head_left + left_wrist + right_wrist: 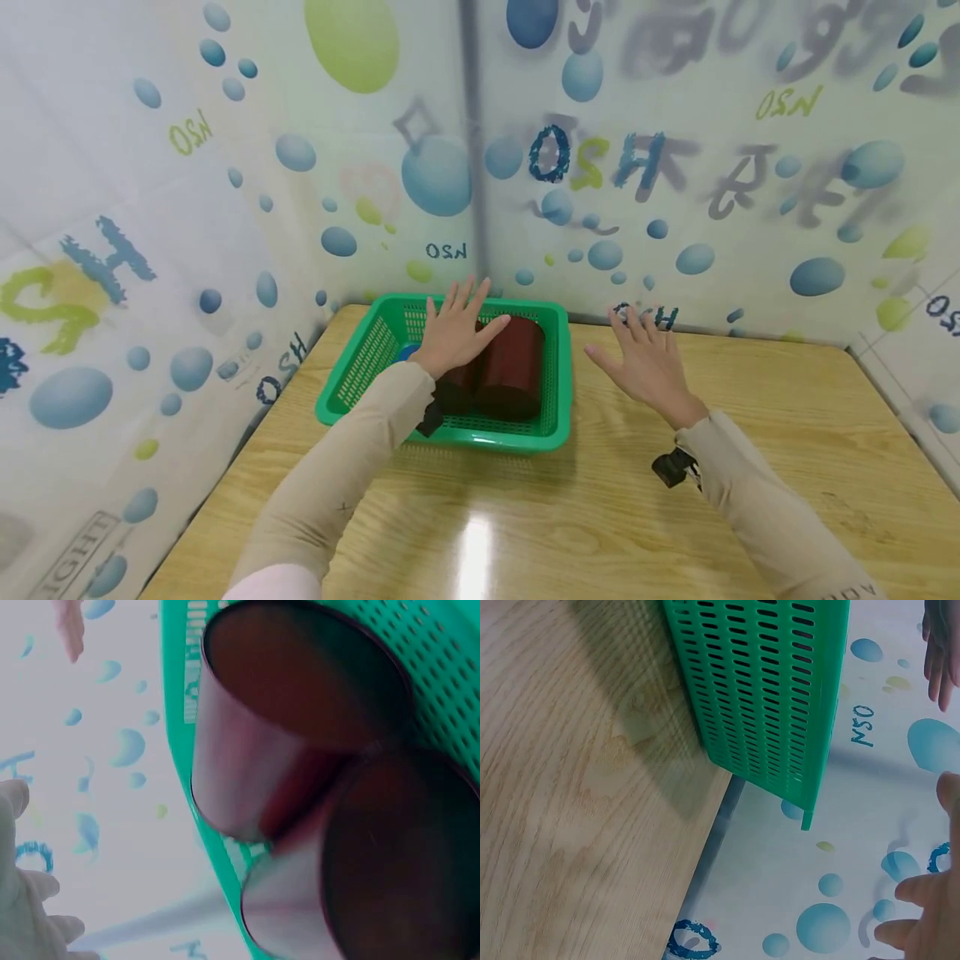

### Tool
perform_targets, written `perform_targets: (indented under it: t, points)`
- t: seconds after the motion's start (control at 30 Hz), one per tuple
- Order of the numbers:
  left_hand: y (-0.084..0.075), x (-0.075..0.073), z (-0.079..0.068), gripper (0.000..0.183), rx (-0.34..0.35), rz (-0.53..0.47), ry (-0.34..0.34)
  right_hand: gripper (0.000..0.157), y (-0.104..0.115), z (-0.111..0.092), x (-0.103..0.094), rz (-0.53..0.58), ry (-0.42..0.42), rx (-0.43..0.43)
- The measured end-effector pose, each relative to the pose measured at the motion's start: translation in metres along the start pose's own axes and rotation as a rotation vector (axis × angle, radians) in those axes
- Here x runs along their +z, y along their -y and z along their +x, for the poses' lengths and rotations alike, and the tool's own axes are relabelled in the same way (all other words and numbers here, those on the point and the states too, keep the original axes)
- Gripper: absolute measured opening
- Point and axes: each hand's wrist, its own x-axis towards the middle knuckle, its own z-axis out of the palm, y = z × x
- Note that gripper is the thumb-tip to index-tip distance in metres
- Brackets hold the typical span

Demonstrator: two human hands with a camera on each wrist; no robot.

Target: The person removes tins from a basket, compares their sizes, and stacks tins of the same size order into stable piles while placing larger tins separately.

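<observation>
A green plastic basket (558, 367) stands on the wooden table near the back wall. Inside it lie two dark red cylinders (513, 367), side by side, their round ends plain in the left wrist view (307, 675). Something blue (408, 352) shows at the basket's left, mostly hidden by my left hand. My left hand (453, 333) hovers above the basket with fingers spread, holding nothing. To the right of the basket my right hand (648, 367) is raised over the table, fingers spread, also holding nothing.
The wooden table (645, 517) runs under the basket and both arms. Walls (675, 208) with printed blue bubbles and lettering close in the back, left and right. Each wrist carries a small black device (670, 468).
</observation>
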Motion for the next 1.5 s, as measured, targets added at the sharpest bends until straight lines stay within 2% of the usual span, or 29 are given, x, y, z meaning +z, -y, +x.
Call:
perform_targets:
  t: [0.27, 0.47, 0.57, 0.73, 0.9, 1.0, 1.2, 1.5]
  points:
    - [0.049, -0.020, -0.023, 0.074, -0.072, -0.053, -0.021, 0.080, 0.004, -0.002, 0.004, 0.054, 0.053, -0.007]
    - [0.085, -0.035, -0.040, 0.076, -0.113, -0.121, -0.026, 0.077, 0.009, -0.001, 0.007, 0.093, 0.054, -0.029]
    - [0.102, -0.041, -0.049, 0.078, -0.145, -0.108, -0.036, 0.076, 0.013, -0.001, 0.006, 0.113, 0.047, -0.052]
    - [0.124, -0.048, -0.061, 0.078, -0.194, -0.102, -0.017, 0.078, 0.021, 0.001, 0.005, 0.117, 0.034, -0.082]
    - [0.146, -0.051, -0.065, 0.081, -0.223, -0.214, 0.036, 0.077, 0.029, 0.005, 0.002, 0.128, 0.044, -0.105]
    - [0.155, -0.052, -0.067, 0.082, -0.265, -0.297, 0.083, 0.077, 0.037, 0.008, 0.000, 0.149, 0.058, -0.115]
    - [0.164, -0.047, -0.069, 0.082, -0.314, -0.382, 0.173, 0.080, 0.054, 0.016, -0.004, 0.217, 0.092, -0.123]
    - [0.178, -0.039, -0.071, 0.080, -0.339, -0.487, 0.238, 0.079, 0.073, 0.033, -0.002, 0.355, 0.144, -0.131]
